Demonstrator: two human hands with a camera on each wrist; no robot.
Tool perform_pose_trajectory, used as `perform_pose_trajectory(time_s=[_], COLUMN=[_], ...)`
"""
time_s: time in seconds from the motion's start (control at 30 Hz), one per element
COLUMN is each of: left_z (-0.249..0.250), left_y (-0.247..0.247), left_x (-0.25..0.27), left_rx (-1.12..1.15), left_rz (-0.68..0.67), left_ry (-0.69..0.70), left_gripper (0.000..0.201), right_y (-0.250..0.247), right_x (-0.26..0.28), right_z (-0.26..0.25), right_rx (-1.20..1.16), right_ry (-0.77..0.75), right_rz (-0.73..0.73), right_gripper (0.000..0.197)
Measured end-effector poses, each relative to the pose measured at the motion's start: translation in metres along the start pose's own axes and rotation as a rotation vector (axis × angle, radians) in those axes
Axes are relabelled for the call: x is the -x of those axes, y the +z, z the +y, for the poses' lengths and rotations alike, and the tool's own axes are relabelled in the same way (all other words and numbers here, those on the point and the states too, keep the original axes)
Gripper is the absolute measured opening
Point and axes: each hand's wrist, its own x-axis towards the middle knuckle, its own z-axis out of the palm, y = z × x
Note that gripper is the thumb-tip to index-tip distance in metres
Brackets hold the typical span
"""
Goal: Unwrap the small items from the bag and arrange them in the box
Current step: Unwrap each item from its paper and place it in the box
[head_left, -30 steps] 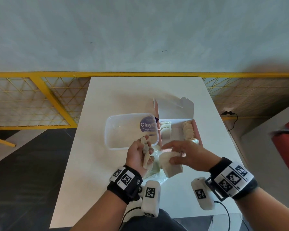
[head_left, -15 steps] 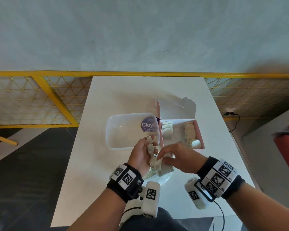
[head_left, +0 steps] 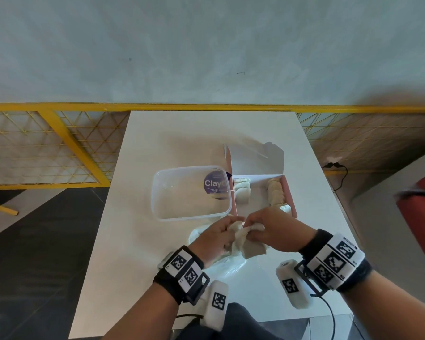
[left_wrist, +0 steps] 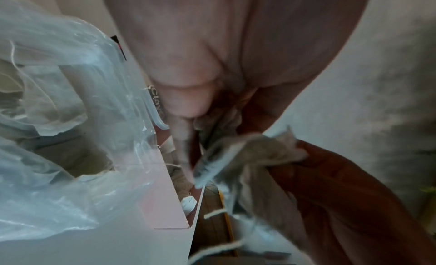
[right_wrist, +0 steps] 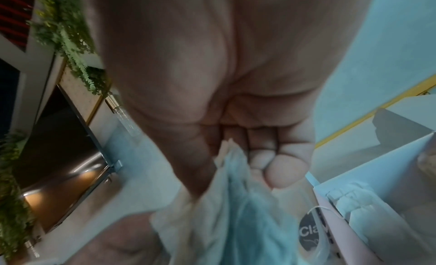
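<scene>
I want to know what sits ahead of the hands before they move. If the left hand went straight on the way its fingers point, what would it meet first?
Probably the right hand: the left hand points up and right at it, and both grip the same cloth wrapping. Beyond lies the near edge of the pink box; depth is unclear.

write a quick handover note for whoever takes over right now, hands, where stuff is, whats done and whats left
Left hand: grips one end of a small cloth pouch, above the table's near middle.
Right hand: pinches the pouch's other end; both pull it open.
Plastic bag: lies on the table under the hands, more pale things inside.
Box: open, lid up, behind the right hand. Two rows of items already in it, left and right.
Clear tub: left of the box, holds none of the items.
Left: finish this pouch, place its item in the box, then do the rest of the bag.
</scene>
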Motion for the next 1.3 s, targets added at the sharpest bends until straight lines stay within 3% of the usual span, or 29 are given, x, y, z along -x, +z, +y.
perform_pose_trajectory(time_s=[0.07, 0.23, 0.43, 0.57, 0.67, 0.77, 0.9, 1.0, 1.07, 1.3], left_z=[0.002, -0.001, -0.002, 0.002, 0.005, 0.006, 0.002, -0.001, -0.003, 0.001], left_y=[0.005, 0.001, -0.006, -0.006, -0.003, 0.001, -0.003, -0.006, -0.011, -0.030], left_x=[0.001, 0.004, 0.008, 0.013, 0.013, 0.012, 0.010, 0.010, 0.009, 0.004], left_rx=[0.073, -0.045, -0.064, -0.204, -0.341, -0.386, -0.347, -0.262, -0.126, -0.002], left_rz=[-0.033, -0.085, -0.052, -0.093, -0.105, -0.132, -0.111, -0.047, 0.007, 0.341], left_ry=[-0.011, 0.054, 0.041, 0.094, 0.115, 0.135, 0.096, 0.078, 0.068, 0.057], left_gripper=[0.026, 0.061, 0.078, 0.077, 0.090, 0.096, 0.089, 0.066, 0.061, 0.036], right_y=[0.003, 0.008, -0.002, -0.005, -0.001, 0.007, 0.012, 0.011, 0.008, -0.027], right_x=[-0.003, -0.003, 0.005, 0.007, 0.006, 0.001, -0.002, -0.002, -0.001, -0.012], right_z=[0.002, 0.006, 0.019, 0.020, 0.018, 0.017, 0.020, 0.024, 0.029, 0.061], right_rx=[-0.027, -0.141, -0.348, -0.333, -0.284, -0.239, -0.243, -0.254, -0.264, -0.303], right_ry=[0.014, 0.040, 0.114, 0.016, -0.033, -0.074, -0.049, 0.007, 0.040, 0.177], right_rz=[0.022, 0.063, 0.059, -0.046, -0.142, -0.203, -0.110, -0.037, 0.039, 0.358], right_gripper=[0.010, 0.008, 0.029, 0.037, 0.046, 0.042, 0.016, 0.016, 0.012, 0.009])
